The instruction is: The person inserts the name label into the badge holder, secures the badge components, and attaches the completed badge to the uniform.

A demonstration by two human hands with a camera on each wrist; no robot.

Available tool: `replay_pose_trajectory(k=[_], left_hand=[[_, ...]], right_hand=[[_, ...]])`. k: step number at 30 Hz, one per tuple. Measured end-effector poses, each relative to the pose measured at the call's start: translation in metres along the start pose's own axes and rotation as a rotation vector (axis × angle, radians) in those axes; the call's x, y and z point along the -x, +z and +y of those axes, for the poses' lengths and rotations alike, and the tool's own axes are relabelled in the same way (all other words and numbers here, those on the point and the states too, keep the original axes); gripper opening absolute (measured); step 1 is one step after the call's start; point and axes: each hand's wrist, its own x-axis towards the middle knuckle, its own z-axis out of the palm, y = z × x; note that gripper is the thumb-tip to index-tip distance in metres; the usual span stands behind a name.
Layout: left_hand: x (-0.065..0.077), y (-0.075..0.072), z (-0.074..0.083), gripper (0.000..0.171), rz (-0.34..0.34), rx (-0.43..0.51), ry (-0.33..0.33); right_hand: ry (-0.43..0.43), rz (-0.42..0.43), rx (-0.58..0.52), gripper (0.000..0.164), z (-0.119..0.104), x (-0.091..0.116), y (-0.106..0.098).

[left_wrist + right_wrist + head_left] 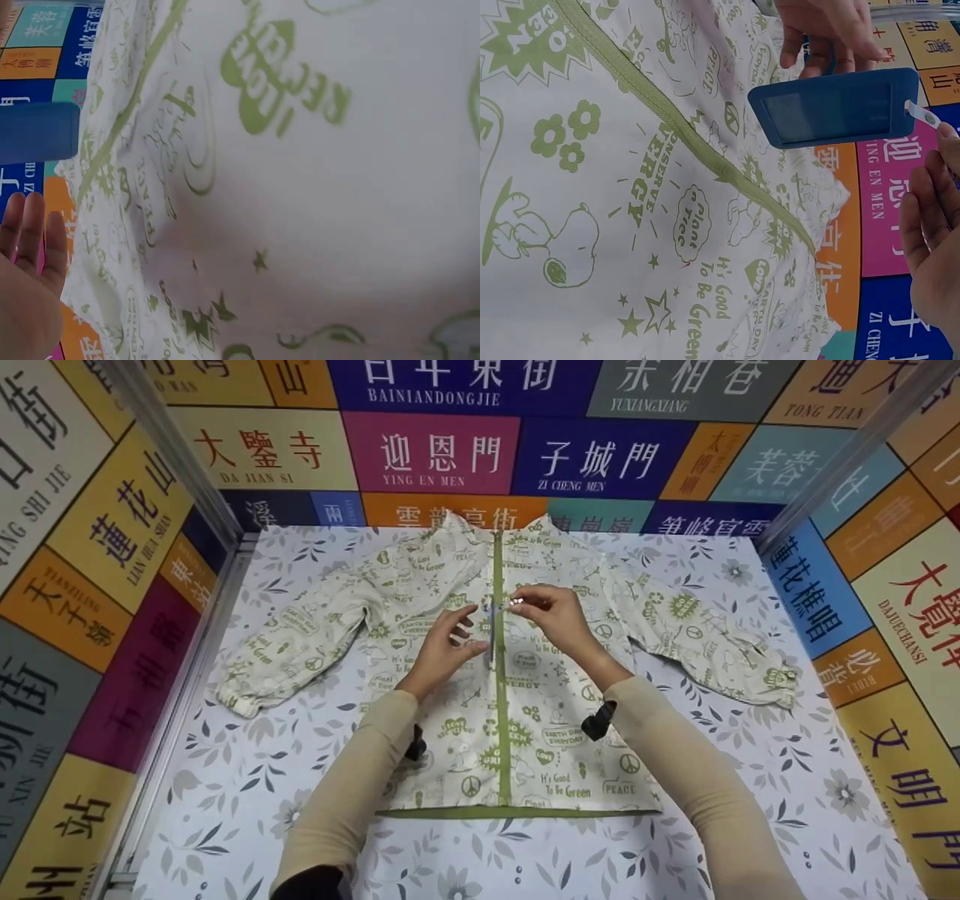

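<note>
A blue card holder (829, 107) with a clear window hangs above the jacket, seen edge-on in the head view. My right hand (551, 615) pinches the short white strap (924, 116) at its end between thumb and finger. Close beside the holder is my left hand (446, 649), fingers loosely bent and grasping nothing. In the left wrist view the fingers of that hand (30, 277) stand apart from the blue holder (37, 131). Beneath both hands lies a white jacket (450, 735) with green print, its green front strip (502, 720) running down the middle.
The jacket's sleeves (300, 637) spread out to both sides on a leaf-patterned white tabletop (225, 802). Panels of coloured signs (435, 454) stand at the back and both sides, with metal corner posts (840, 450) between them.
</note>
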Motion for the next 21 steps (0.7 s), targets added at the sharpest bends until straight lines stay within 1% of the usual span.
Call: replay_pose_trajectory(k=[1, 3, 6, 9, 15, 21], left_hand=[[0.001, -0.001, -0.001, 0.072, -0.028, -0.008, -0.014], [0.002, -0.001, -0.004, 0.079, -0.067, -0.035, -0.020], [0.003, 0.000, -0.007, 0.083, -0.094, -0.064, -0.016], [0.003, 0.002, -0.009, 0.084, -0.094, -0.083, -0.005], [0.002, 0.004, -0.011, 0.083, -0.071, -0.100, -0.009], [0.003, 0.007, -0.012, 0.082, -0.060, -0.083, -0.017]], right_hand=[[-0.004, -0.002, 0.000, 0.022, 0.000, 0.000, 0.000], [-0.009, -0.004, -0.006, 0.021, -0.002, 0.001, 0.000], [-0.007, -0.004, -0.008, 0.021, -0.004, 0.001, 0.000], [-0.006, 0.000, -0.007, 0.021, -0.008, 0.001, 0.001], [-0.014, -0.007, -0.008, 0.018, -0.014, 0.002, 0.004], [-0.034, -0.010, -0.021, 0.017, -0.016, 0.003, 0.005]])
